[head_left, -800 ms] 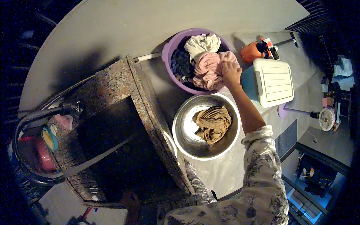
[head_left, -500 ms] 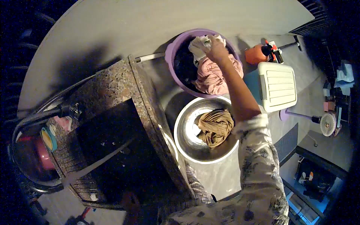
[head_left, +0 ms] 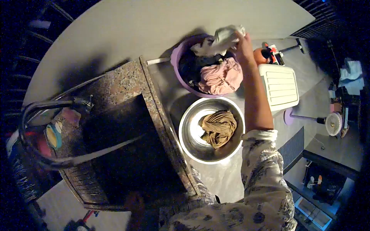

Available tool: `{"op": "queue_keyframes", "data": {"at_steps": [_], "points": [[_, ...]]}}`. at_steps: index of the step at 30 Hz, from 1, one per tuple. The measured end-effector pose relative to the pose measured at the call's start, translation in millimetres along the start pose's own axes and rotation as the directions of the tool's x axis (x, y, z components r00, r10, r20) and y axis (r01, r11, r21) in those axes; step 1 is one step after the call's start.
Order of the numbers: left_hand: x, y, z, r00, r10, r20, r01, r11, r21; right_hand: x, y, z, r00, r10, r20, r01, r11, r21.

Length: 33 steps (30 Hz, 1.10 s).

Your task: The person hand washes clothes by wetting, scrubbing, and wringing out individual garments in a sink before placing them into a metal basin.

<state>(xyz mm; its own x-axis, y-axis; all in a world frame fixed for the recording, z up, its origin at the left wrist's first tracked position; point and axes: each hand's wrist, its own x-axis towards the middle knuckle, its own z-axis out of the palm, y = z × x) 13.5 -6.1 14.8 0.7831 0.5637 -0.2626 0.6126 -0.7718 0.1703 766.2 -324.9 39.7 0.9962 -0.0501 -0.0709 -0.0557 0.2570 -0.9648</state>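
My right hand is closed on a white cloth and holds it up over the far side of the purple tub. Part of the cloth hangs down toward the tub. In the tub, a pink garment is bunched up, with dark cloth beside it. Closer to me, a metal basin contains a crumpled brown garment. My left hand is a dim shape in deep shadow near the sink's front edge; its fingers cannot be made out.
A speckled stone counter with a dark sink and a curved faucet is on the left. Right of the tub stand an orange container and a box with a cream lid. A small fan stands farther right.
My right hand has lifted the white cloth up and to the right, away from the pink garment. The view has shifted slightly.
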Motion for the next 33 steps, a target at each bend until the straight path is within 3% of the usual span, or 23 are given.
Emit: {"op": "queue_keyframes", "data": {"at_steps": [1,4,5,7,10,11,12,14,16,17,19,21,22,23,24,25,27,29,31,33], "points": [[4.5,0.0,-0.1,1.000,0.010,0.000,-0.010,1.000,-0.010,-11.1,-34.6,9.5,0.998,0.017,0.057,-0.025,0.990,0.142],[16.2,5.7,-5.1,0.998,0.059,-0.022,-0.060,0.996,-0.060,-33.8,-118.6,13.4,0.949,-0.137,0.283,0.085,0.978,0.191],[19.3,7.3,-5.1,0.996,0.075,-0.039,-0.079,0.993,-0.086,-62.9,-159.1,32.9,0.951,-0.199,0.237,0.129,0.952,0.279],[22.6,11.4,-8.9,0.994,0.098,-0.050,-0.104,0.985,-0.140,-82.3,-215.1,37.1,0.876,-0.278,0.394,0.100,0.904,0.416],[28.4,25.2,-25.2,0.995,0.099,-0.009,-0.100,0.983,-0.156,-132.5,-297.4,53.2,0.812,-0.340,0.475,0.055,0.854,0.517],[29.1,31.9,-31.1,0.996,0.086,0.037,-0.080,0.989,-0.126,-162.2,-318.0,67.2,0.803,-0.402,0.440,0.180,0.867,0.464],[20.0,30.8,-36.9,0.993,0.104,-0.062,-0.115,0.970,-0.216,-200.3,-342.7,90.1,0.791,-0.461,0.402,0.300,0.865,0.401],[16.7,27.4,-25.9,0.955,0.113,-0.274,-0.218,0.894,-0.391,-243.6,-367.4,104.9,0.766,-0.493,0.413,0.323,0.850,0.415],[28.7,20.9,-33.4,0.969,0.184,-0.164,-0.246,0.759,-0.603,-292.4,-386.7,126.3,0.782,-0.500,0.371,0.364,0.851,0.380],[37.6,17.1,-37.3,0.968,0.228,-0.105,-0.236,0.677,-0.697,-323.0,-389.9,143.7,0.740,-0.545,0.394,0.434,0.835,0.339],[50.3,0.9,-51.7,0.945,0.325,0.039,-0.144,0.520,-0.842,-383.5,-384.6,188.1,0.682,-0.589,0.433,0.534,0.806,0.255],[80.2,-3.7,-16.4,0.839,0.473,0.269,0.187,0.214,-0.959,-408.8,-371.3,171.0,0.755,-0.475,0.451,0.383,0.879,0.285],[73.0,16.5,-65.7,0.797,0.451,0.402,0.408,0.088,-0.909,-430.1,-351.2,178.5,0.804,-0.409,0.432,0.311,0.908,0.282],[75.9,32.8,-79.5,0.710,0.568,0.416,0.510,-0.007,-0.860,-456.3,-331.1,199.6,0.815,-0.351,0.462,0.263,0.933,0.246],[67.8,50.6,-117.2,0.597,0.643,0.480,0.664,-0.060,-0.745,-482.3,-311.4,220.7,0.822,-0.292,0.489,0.214,0.954,0.209],[55.3,60.5,-165.7,0.570,0.619,0.541,0.713,-0.046,-0.699,-511.8,-300.0,239.0,0.794,-0.260,0.550,0.227,0.965,0.128],[50.4,55.8,-175.6,0.578,0.639,0.508,0.725,-0.116,-0.679,-529.2,-254.7,220.8,0.772,-0.047,0.634,0.102,0.993,-0.051],[58.7,27.9,-140.7,0.659,0.582,0.476,0.676,-0.182,-0.714,-553.9,-204.0,232.9,0.732,-0.067,0.678,0.148,0.987,-0.063],[81.8,-18.7,-93.5,0.756,0.470,0.456,0.599,-0.217,-0.770,-548.2,-144.3,274.3,0.588,0.195,0.785,0.117,0.940,-0.321],[100.0,-50.0,-42.1,0.840,0.357,0.409,0.489,-0.173,-0.855,-537.0,-66.0,277.8,0.547,0.224,0.806,0.155,0.919,-0.361]]}}
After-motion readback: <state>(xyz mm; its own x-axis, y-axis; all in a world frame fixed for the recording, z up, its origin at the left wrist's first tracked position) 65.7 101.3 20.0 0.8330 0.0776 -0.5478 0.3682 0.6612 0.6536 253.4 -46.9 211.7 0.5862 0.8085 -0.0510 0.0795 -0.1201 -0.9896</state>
